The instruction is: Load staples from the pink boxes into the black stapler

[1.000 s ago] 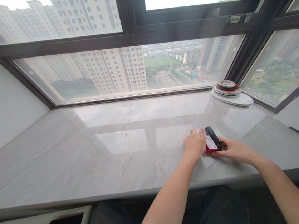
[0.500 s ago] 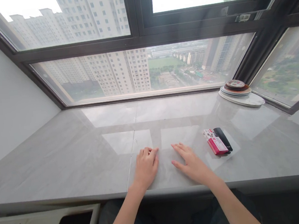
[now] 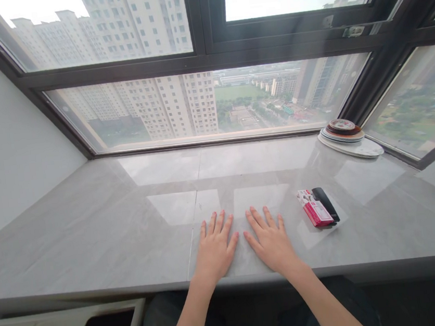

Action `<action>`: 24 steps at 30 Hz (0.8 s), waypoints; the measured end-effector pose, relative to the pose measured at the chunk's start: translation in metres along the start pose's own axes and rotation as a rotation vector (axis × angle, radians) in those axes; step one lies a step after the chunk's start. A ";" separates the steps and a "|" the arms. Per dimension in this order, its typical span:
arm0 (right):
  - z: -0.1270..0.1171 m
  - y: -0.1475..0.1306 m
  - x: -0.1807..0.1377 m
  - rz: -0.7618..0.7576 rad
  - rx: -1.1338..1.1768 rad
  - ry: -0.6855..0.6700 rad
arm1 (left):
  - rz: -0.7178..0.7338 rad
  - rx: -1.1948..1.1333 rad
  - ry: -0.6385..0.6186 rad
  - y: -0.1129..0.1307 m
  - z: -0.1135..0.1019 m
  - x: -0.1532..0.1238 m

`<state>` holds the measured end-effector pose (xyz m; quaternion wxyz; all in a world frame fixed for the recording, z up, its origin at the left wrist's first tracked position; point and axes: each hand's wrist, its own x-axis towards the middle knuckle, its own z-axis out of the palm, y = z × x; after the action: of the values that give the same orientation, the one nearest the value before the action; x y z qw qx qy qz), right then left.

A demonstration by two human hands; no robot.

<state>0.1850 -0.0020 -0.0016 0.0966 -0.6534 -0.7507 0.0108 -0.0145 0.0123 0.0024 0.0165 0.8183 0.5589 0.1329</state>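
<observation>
Our left hand (image 3: pixel 216 247) and right hand (image 3: pixel 270 240) lie spread, empty, on the table (image 3: pixel 93 245); a careless rightward sweep could scatter the red-and-white box (image 3: pixel 315 210) and black object (image 3: pixel 326 204) lying to their right

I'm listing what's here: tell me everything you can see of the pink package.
The pink package looks like printed cardboard, partly white, with a white label on its upper face; the lettering is too small to read. It lies slantwise on the grey counter, beyond the right side of the right hand, which is not touching it. A black object lies close along its right side; whether they touch is unclear.
</observation>
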 end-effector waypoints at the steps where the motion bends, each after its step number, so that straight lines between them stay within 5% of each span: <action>1: 0.000 0.000 0.000 -0.001 0.000 0.002 | 0.000 0.005 -0.002 0.000 0.000 0.000; 24: -0.006 0.000 -0.003 0.008 0.043 -0.026 | 0.025 -0.035 0.028 -0.001 -0.001 -0.003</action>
<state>0.1862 -0.0052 0.0038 0.1007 -0.6539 -0.7490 0.0358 -0.0165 0.0102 0.0022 0.0215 0.8229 0.5465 0.1543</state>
